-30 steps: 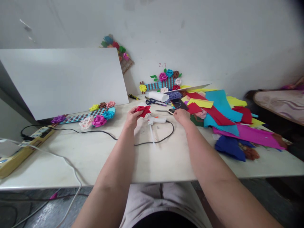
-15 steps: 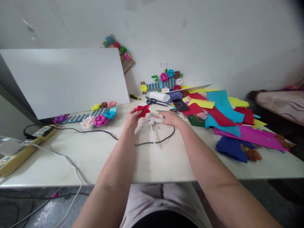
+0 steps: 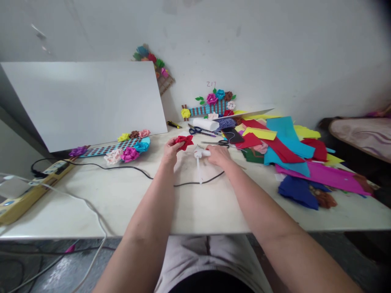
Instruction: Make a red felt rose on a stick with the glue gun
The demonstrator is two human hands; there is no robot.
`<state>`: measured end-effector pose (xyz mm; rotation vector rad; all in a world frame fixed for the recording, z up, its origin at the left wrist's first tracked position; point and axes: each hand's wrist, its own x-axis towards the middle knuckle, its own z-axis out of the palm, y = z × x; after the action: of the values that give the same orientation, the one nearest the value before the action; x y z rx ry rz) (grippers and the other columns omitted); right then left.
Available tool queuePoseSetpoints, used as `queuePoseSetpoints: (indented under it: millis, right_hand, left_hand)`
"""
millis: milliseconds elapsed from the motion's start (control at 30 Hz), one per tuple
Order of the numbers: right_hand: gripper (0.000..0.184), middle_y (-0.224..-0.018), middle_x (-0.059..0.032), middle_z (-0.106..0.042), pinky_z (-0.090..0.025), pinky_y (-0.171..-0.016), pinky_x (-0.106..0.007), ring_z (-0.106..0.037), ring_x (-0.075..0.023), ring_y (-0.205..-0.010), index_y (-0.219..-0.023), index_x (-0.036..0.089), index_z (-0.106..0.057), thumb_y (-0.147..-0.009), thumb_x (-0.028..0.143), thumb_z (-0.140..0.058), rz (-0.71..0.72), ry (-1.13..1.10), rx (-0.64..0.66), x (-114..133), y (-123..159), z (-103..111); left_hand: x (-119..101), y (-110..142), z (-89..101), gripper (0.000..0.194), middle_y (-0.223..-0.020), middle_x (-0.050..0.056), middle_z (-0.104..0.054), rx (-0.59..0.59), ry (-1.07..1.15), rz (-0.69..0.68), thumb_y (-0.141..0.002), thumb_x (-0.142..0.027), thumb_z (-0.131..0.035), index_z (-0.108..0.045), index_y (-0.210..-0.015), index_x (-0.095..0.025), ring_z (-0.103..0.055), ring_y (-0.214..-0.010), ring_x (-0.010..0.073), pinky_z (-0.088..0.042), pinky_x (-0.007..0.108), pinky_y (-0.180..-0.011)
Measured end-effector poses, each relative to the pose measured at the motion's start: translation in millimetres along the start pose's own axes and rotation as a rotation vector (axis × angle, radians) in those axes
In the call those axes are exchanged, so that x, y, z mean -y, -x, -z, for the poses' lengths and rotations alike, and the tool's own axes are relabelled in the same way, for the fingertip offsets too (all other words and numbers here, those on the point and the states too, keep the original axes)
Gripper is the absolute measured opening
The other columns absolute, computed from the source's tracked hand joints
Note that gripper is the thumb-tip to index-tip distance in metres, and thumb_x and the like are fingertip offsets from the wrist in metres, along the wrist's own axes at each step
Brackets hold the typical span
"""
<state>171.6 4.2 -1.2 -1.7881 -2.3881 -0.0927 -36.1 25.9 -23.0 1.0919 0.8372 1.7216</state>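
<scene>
My left hand (image 3: pixel 171 151) pinches a red paper flower (image 3: pixel 184 142) a little above the table. To its right, my right hand (image 3: pixel 218 155) is wrapped round the handle of a white hot glue gun (image 3: pixel 200 153). A clear glue stick (image 3: pixel 199 171) juts out of the gun's back end toward me. The gun's nozzle points away from me, toward the back of the table. Just behind my right hand lies a pair of scissors (image 3: pixel 218 143). The black cord (image 3: pixel 195 183) runs across the table beneath the glue stick.
Coloured crepe paper (image 3: pixel 287 142) is heaped on the right. Behind my hands lie dark-handled scissors (image 3: pixel 198 130), a white roll (image 3: pixel 205 124) and a yellow cutter (image 3: pixel 174 124). A flower-decorated woven panel (image 3: pixel 116 148) rests left, near a yellow power strip (image 3: pixel 36 191). A white board (image 3: pixel 85 106) leans on the wall.
My right hand has closed round the glue gun's handle and shifted slightly left and toward me. The gun has turned a little. My left hand and the red flower have barely moved.
</scene>
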Motion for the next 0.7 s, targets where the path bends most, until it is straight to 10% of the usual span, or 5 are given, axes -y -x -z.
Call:
queuePoseSetpoints:
  millis: [333, 533, 700]
  right_hand:
    - [0.035, -0.108, -0.0111, -0.071, -0.051, -0.086, -0.036, -0.066, -0.0282, -0.102, -0.113, 0.019, -0.066, -0.08, 0.028, -0.056, -0.223, -0.356, -0.238, -33, -6, 3]
    - [0.032, -0.047, 0.002, -0.051, -0.044, -0.049, -0.027, -0.048, -0.013, -0.046, -0.072, 0.014, -0.064, -0.071, 0.046, -0.066, -0.007, -1.11, -0.239, -38, -10, 2]
    - [0.036, -0.048, 0.0034, -0.05, -0.032, -0.038, -0.023, -0.041, -0.0085, -0.041, -0.068, 0.014, -0.06, -0.059, 0.045, -0.077, 0.128, -1.345, -0.169, -29, -8, 9]
  left_hand:
    - [0, 1, -1.4, 0.031, -0.072, 0.001, -0.065, -0.029, -0.055, -0.074, -0.05, -0.026, -0.082, -0.067, -0.076, -0.017, -0.064, -0.072, 0.0185, -0.047, 0.03, -0.068]
    - [3, 0, -2.4, 0.034, -0.074, 0.002, -0.066, -0.016, -0.071, -0.1, -0.049, -0.026, -0.083, -0.068, -0.078, -0.016, -0.062, -0.071, 0.0179, -0.047, 0.03, -0.067]
    - [4, -1, -3.4, 0.033, -0.07, 0.002, -0.066, -0.033, -0.103, -0.108, -0.047, -0.025, -0.082, -0.068, -0.076, -0.015, -0.062, -0.067, 0.0163, -0.046, 0.027, -0.063]
